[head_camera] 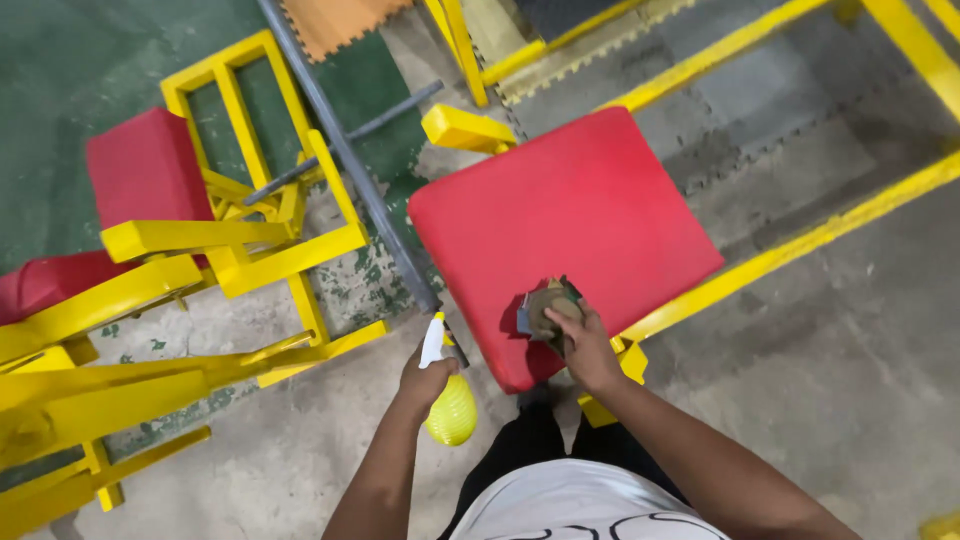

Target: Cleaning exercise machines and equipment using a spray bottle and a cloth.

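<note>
Right hand: the right hand (585,345) is clenched around a crumpled grey-brown cleaning cloth (545,305), pressing it down on the near corner of the pad; the forearm runs back toward the lower right
Cloth: bunched into a wad under the fingers; it touches the pad surface just inside the near edge, ahead and slightly left of the knuckles
Left hand: the left hand (428,378) is closed around the neck of a small yellow plastic spray bottle with a white trigger nozzle (448,400); the bottle's round body hangs below the fist, the nozzle points up and away toward the pad
Key relation: the bottle sits just left of the pad's near corner, off the pad; the cloth lies to its right, on the pad; the right hand is the nearer one to the pad surface; the bottle's long axis runs roughly upright in the view
Pad: a square red vinyl-covered seat cushion (570,215) on a yellow painted steel frame (800,245)
Around: a grey metal bar (350,160) passes along the pad's left side; another red cushion (145,165) sits on yellow frames further left; worn concrete floor (850,400) beneath
</note>
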